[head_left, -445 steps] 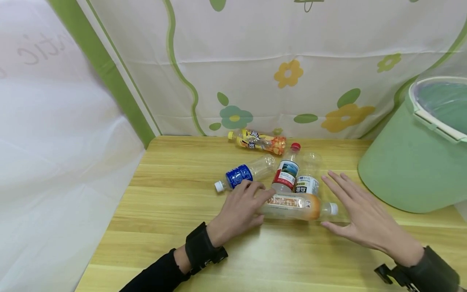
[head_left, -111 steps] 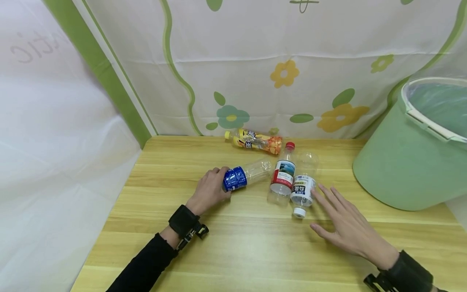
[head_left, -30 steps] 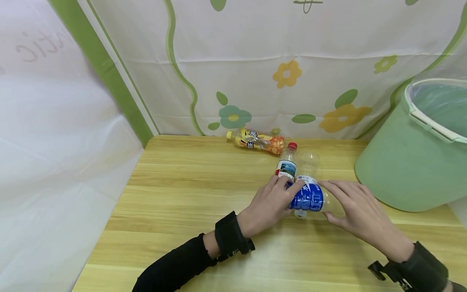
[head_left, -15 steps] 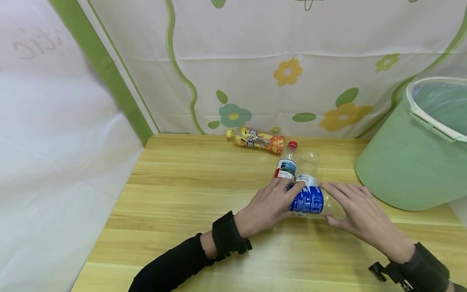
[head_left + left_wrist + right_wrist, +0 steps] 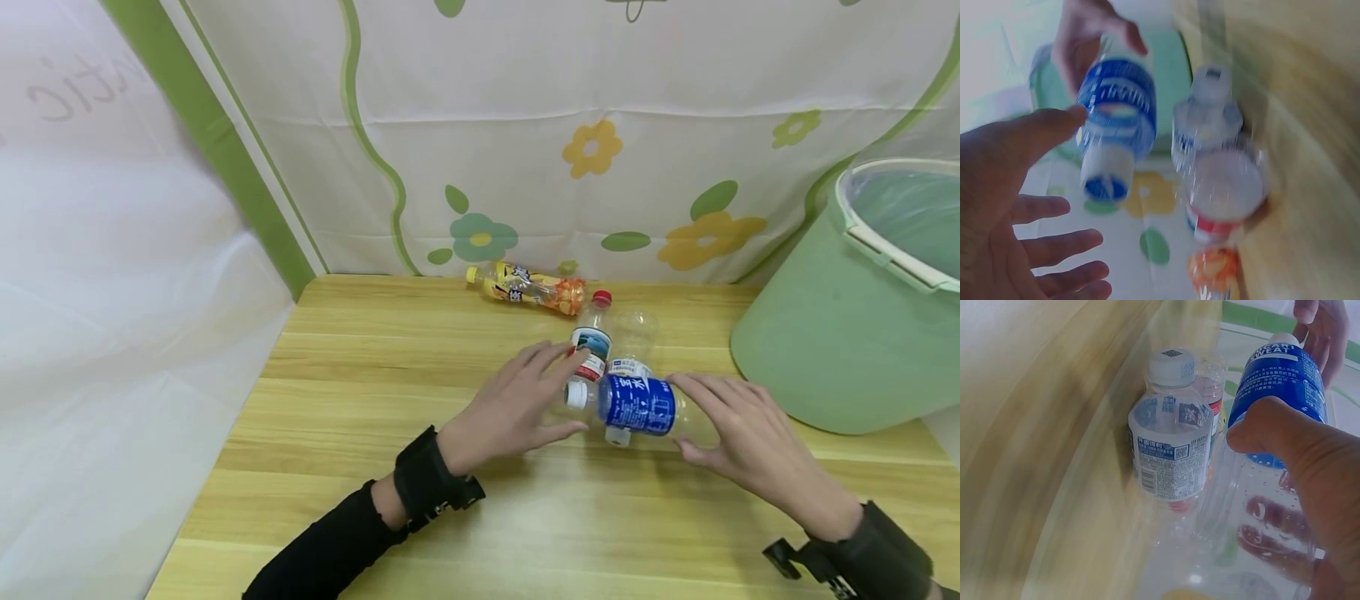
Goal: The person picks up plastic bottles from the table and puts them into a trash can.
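Note:
A clear plastic bottle with a blue label [image 5: 641, 406] is held sideways above the table, its white cap pointing left. My right hand [image 5: 750, 429] grips it round the clear base end, thumb on the near side. My left hand [image 5: 510, 408] is apart from it, just left of the cap, with fingers spread and nothing in them. Beneath and behind the held bottle lie a white-labelled bottle [image 5: 630, 367], partly covered by it, and a red-capped bottle [image 5: 592, 343]. In the right wrist view, the fingers show through the clear plastic of the blue-labelled bottle [image 5: 1285, 381].
An orange-and-yellow bottle [image 5: 532, 289] lies at the table's back edge. To the right stands a green bin [image 5: 825, 333] with a clear plastic liner. A flower-printed cloth [image 5: 525, 150] hangs behind the wooden table [image 5: 322, 433].
The left hand has released the blue-labelled bottle and drawn back left, leaving the right hand alone holding it. Earlier, the left hand brought it from the left; an orange-ended bottle has left the table.

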`<state>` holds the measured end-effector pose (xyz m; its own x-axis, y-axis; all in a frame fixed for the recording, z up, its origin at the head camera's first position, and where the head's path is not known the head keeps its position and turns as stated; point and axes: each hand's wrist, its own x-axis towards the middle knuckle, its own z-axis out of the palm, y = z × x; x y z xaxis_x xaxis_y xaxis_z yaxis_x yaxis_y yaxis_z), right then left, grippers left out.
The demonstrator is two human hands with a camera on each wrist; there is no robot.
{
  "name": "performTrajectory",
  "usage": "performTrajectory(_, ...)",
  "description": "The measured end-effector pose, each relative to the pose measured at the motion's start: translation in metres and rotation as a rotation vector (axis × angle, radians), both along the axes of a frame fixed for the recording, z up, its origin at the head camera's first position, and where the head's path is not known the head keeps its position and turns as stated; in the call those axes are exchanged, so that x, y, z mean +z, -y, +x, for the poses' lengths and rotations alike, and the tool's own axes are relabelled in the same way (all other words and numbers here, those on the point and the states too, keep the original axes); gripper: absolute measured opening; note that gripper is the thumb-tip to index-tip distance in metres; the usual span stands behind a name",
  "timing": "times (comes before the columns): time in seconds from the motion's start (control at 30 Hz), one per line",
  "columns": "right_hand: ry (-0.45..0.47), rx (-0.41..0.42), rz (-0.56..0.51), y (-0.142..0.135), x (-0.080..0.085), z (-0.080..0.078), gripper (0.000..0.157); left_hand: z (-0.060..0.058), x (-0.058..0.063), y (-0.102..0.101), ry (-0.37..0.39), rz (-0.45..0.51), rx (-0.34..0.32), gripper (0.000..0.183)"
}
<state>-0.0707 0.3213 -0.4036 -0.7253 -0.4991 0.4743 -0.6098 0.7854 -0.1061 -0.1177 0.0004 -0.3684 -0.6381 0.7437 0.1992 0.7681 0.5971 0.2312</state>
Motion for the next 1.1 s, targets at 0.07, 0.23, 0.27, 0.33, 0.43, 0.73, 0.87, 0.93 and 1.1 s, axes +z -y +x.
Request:
performTrajectory(0.07, -0.002, -0.002, -0.003, -0.001, 0.0, 0.0, 0.088, -0.003, 0.003, 0.012, 0.012, 0.016, 0.021, 0.086)
performTrajectory(0.23, -0.006, -0.016, -0.005, -0.003, 0.0, 0.001, 0.089, -0.008, 0.007, 0.046, 0.057, 0.036, 0.147, 0.085)
performTrajectory(0.27, -0.006, -0.017, -0.007, -0.004, 0.0, 0.001, 0.089, -0.009, 0.007, 0.053, 0.068, 0.034, 0.179, 0.084)
performTrajectory(0.33, -0.008, -0.019, -0.011, -0.004, 0.001, 0.002, 0.089, -0.011, 0.006, 0.068, 0.084, 0.038, 0.235, 0.083)
performTrajectory(0.43, -0.009, -0.014, -0.022, -0.005, 0.001, 0.002, 0.089, -0.012, 0.001, 0.088, 0.087, 0.038, 0.303, 0.081)
performTrajectory(0.73, 0.004, -0.023, -0.022, -0.006, 0.0, 0.002, 0.09, -0.009, -0.028, 0.123, 0.1, 0.026, 0.454, 0.081)
performTrajectory(0.87, 0.012, -0.024, -0.022, -0.006, 0.0, 0.003, 0.09, -0.008, -0.04, 0.129, 0.132, 0.026, 0.481, 0.082)
performTrajectory(0.93, 0.013, -0.023, -0.02, -0.006, 0.0, 0.003, 0.09, -0.008, -0.045, 0.132, 0.136, 0.025, 0.489, 0.081)
performTrajectory(1.1, 0.013, -0.017, -0.018, -0.006, -0.001, 0.003, 0.089, -0.007, -0.054, 0.137, 0.148, 0.034, 0.506, 0.08)
